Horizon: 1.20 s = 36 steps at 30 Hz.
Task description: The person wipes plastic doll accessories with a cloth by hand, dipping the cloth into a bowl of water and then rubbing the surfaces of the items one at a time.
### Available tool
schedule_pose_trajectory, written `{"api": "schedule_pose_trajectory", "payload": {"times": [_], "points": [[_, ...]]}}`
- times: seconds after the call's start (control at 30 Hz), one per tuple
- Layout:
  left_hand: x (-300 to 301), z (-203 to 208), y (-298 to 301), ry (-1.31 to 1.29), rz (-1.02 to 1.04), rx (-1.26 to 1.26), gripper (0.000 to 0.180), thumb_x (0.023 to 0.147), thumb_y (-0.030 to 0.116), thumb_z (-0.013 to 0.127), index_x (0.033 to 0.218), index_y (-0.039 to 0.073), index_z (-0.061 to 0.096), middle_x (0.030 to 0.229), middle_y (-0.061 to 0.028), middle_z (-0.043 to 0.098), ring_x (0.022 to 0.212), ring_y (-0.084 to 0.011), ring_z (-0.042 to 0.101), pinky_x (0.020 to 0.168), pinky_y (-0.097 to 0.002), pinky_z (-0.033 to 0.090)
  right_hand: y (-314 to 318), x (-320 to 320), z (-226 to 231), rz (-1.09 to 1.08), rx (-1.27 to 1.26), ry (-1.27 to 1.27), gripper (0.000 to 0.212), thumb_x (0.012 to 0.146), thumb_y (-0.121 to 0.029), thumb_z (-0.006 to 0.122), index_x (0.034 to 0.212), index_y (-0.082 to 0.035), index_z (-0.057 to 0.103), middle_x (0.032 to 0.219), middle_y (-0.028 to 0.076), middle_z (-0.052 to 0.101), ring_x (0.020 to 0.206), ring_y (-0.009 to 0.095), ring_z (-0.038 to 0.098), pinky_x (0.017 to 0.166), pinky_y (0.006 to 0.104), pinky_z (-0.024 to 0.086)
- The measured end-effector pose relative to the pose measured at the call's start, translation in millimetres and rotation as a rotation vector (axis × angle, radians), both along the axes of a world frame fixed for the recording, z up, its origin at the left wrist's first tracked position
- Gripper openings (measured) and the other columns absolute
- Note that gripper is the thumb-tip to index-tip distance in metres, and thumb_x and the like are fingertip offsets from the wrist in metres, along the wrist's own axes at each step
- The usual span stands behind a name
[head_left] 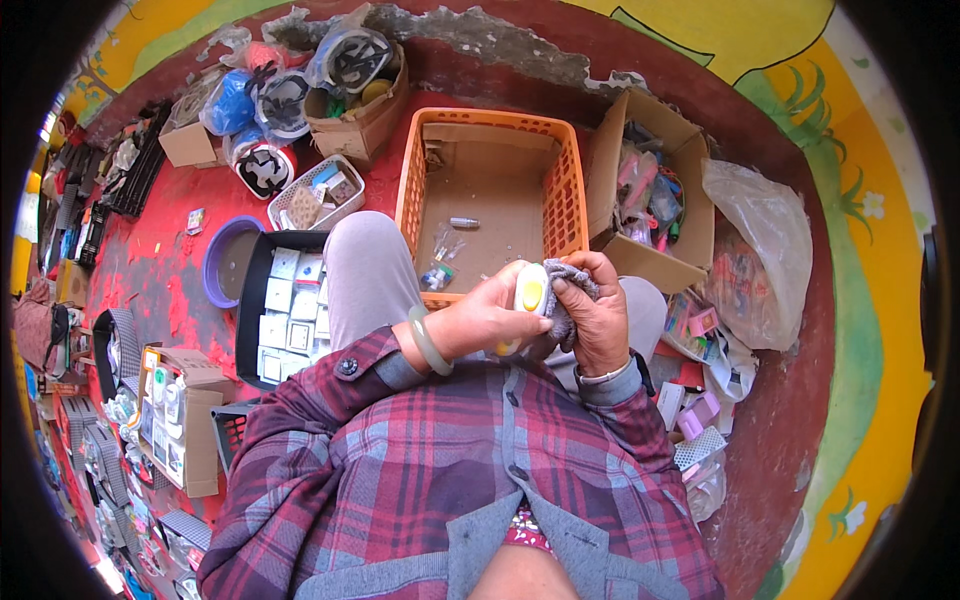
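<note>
Head view — both hands together at lap: left hand (490, 315) grips yellow-white gadget (528, 297), right hand (592, 315) w/ grey cloth (570, 285) — orange basket (500, 125) just ahead.

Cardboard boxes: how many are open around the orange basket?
2. One box is at the basket's upper left, holding bagged items; one box is at its right, with colourful items. Others farther left are not counted.

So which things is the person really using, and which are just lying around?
In use:
left hand
right hand
small white and yellow gadget
grey cloth

Just lying about:
orange basket
purple bowl
cardboard box of bits
black tray of small white boxes
</note>
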<state>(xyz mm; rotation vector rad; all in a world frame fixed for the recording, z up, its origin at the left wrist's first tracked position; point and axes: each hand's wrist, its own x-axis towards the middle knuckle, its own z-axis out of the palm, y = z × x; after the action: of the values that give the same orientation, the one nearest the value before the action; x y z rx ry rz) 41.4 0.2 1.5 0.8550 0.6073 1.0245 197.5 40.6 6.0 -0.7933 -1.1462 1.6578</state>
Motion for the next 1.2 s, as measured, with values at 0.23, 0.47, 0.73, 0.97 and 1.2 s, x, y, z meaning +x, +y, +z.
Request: {"api": "schedule_pose_trajectory", "payload": {"times": [0.23, 0.47, 0.73, 0.97, 1.2], "points": [[0, -6, 0, 0.009, -0.045, -0.02, 0.047, 0.081, 0.007, 0.063, 0.121, 0.005, 0.038, 0.096, -0.0019, 0.051, 0.086, -0.0087, 0.051, 0.071, -0.0238, 0.043, 3, 0, -11, -0.032, 0.407, -0.113, 0.015, 0.077, -0.002, 0.067, 0.091, -0.002, 0.06, 0.09, 0.004, 0.054, 0.086, 0.012, 0.051, 0.075, 0.0229, 0.041], [-2, 0, 1, 0.545, -0.06, 0.191, 0.046, 0.078, 0.013, 0.068, 0.117, 0.002, 0.045, 0.098, -0.0027, 0.055, 0.092, -0.0095, 0.051, 0.079, -0.0253, 0.044, 12, 9, 6, 0.219, 0.576, -0.363, 0.018, 0.069, 0.0, 0.069, 0.086, -0.005, 0.067, 0.092, 0.007, 0.053, 0.09, 0.018, 0.051, 0.078, 0.0275, 0.041], [-5, -7, 0, 0.524, -0.063, 0.155, 0.035, 0.077, 0.016, 0.068, 0.103, -0.001, 0.052, 0.087, -0.0029, 0.057, 0.079, -0.0093, 0.052, 0.068, -0.025, 0.045, 8, 5, 5, 0.173, 0.504, -0.333, 0.013, 0.074, -0.001, 0.067, 0.086, -0.003, 0.064, 0.089, 0.006, 0.055, 0.084, 0.016, 0.053, 0.072, 0.026, 0.043], [-6, 6, -3, 0.403, -0.086, 0.136, 0.033, 0.076, 0.016, 0.069, 0.101, 0.0, 0.054, 0.086, -0.0027, 0.057, 0.078, -0.008, 0.051, 0.068, -0.0239, 0.044, 7, 8, 0, 0.162, -0.004, -0.06, 0.011, 0.081, -0.003, 0.063, 0.091, 0.001, 0.059, 0.087, 0.006, 0.055, 0.083, 0.013, 0.055, 0.072, 0.0238, 0.044], [-11, 4, -1, 0.588, -0.079, 0.151, 0.028, 0.076, 0.012, 0.066, 0.099, -0.001, 0.056, 0.088, -0.0028, 0.06, 0.08, -0.0082, 0.053, 0.069, -0.0241, 0.045, 9, 9, 4, 0.334, 0.489, -0.321, 0.018, 0.074, 0.001, 0.065, 0.091, -0.004, 0.063, 0.098, 0.006, 0.051, 0.092, 0.015, 0.051, 0.077, 0.0249, 0.042]]}}
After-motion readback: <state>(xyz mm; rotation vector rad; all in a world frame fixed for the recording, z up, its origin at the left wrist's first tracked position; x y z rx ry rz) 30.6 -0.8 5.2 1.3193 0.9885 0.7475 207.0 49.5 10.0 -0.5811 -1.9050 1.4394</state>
